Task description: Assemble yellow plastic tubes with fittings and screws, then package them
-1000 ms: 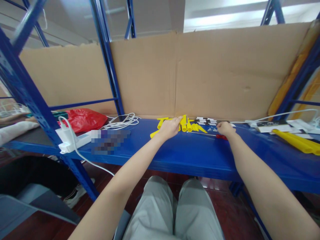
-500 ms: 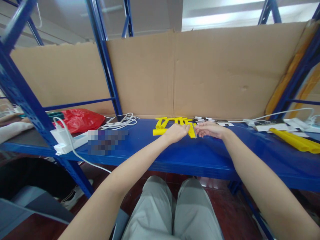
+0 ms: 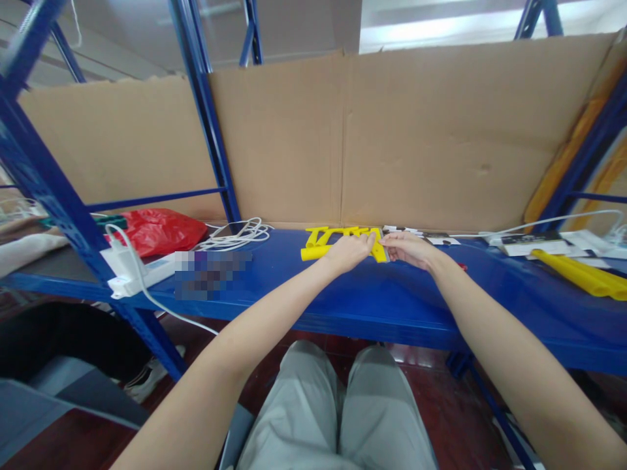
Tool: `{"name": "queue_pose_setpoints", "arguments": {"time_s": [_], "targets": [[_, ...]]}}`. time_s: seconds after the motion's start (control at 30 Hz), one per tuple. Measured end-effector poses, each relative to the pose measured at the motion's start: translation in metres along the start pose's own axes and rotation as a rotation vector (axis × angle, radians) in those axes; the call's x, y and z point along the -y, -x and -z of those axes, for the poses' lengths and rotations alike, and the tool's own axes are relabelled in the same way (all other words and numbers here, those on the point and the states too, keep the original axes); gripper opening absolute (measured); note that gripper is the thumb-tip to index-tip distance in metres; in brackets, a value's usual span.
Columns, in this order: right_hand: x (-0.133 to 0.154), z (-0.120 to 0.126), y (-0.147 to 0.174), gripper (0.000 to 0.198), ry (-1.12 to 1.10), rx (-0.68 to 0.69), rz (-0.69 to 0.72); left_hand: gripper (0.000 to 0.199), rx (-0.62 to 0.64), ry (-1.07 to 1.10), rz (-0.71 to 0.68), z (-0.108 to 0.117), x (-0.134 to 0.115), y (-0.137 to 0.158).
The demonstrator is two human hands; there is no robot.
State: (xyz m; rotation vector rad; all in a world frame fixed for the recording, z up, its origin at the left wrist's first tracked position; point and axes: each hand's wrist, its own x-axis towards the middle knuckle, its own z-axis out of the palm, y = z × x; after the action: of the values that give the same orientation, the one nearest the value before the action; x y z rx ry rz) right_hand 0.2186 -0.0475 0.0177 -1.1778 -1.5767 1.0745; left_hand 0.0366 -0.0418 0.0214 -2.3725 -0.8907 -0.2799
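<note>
My left hand is closed around a yellow scraper with a wide flat head and a pale grey strip along its right edge. At that strip, the bent fingers of my right hand press together and touch the edge; whether they also hold a small part is too fine to make out. Behind my left hand lie several more yellow scrapers in a row, partly hidden by it. A yellow tube-like handle lies crosswise beside my left wrist.
Small black-and-white pieces lie behind my right hand. Yellow tubes and white papers are at the right of the blue shelf. A power strip, white cables and red bag lie left. Cardboard stands behind.
The scraper has shifted slightly away from me and turned a little between my hands. My right fingers have closed in on its edge. A small red thing now shows beside my right wrist.
</note>
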Motion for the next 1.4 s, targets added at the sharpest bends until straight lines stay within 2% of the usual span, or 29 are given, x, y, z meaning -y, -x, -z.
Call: {"name": "queue_pose_setpoints", "arguments": {"time_s": [0.1,0.13,0.2,0.3,0.37,0.43,0.5,0.6,0.73,0.83,0.97,1.1,1.23,1.4], "targets": [[0.000,0.006,-0.002,0.037,-0.005,-0.020,0.018,0.042,0.019,0.076,0.043,0.006,0.001,0.000],[-0.001,0.011,-0.003,0.036,0.007,-0.068,0.030,0.044,0.011,0.115,0.072,0.008,0.002,0.000],[-0.004,0.023,-0.006,0.029,0.104,-0.246,0.049,0.046,-0.039,0.213,0.149,0.012,0.004,-0.004],[-0.012,0.045,-0.010,0.009,0.504,-0.603,-0.031,0.039,-0.139,0.410,0.273,0.021,0.012,-0.013],[-0.019,0.056,-0.010,0.012,0.782,-0.695,-0.150,0.029,-0.157,0.550,0.409,0.025,0.017,-0.021],[-0.025,0.062,-0.009,0.021,0.952,-0.688,-0.273,0.024,-0.137,0.761,0.566,0.027,0.021,-0.026],[-0.029,0.064,-0.007,0.021,1.034,-0.655,-0.344,0.022,-0.143,1.013,0.667,0.024,0.025,-0.029],[-0.031,0.064,-0.006,0.019,1.100,-0.617,-0.376,0.014,-0.197,1.329,0.808,0.012,0.029,-0.027],[-0.033,0.066,-0.008,0.020,1.136,-0.574,-0.413,0.024,-0.362,1.739,0.957,-0.004,0.032,-0.017],[-0.037,0.068,-0.011,0.018,1.140,-0.555,-0.424,0.028,-0.333,1.911,0.999,-0.009,0.030,-0.008],[-0.042,0.070,-0.015,0.014,1.149,-0.558,-0.433,0.030,-0.235,2.039,1.003,-0.012,0.025,0.000],[-0.046,0.072,-0.020,0.013,1.157,-0.554,-0.450,0.027,-0.125,2.065,0.902,-0.018,0.020,0.004],[-0.047,0.074,-0.024,0.014,1.174,-0.551,-0.466,0.024,-0.007,2.023,0.819,-0.023,0.015,0.006],[-0.047,0.073,-0.027,0.017,1.189,-0.537,-0.459,0.022,0.222,1.911,0.784,-0.023,0.009,0.007]]}}
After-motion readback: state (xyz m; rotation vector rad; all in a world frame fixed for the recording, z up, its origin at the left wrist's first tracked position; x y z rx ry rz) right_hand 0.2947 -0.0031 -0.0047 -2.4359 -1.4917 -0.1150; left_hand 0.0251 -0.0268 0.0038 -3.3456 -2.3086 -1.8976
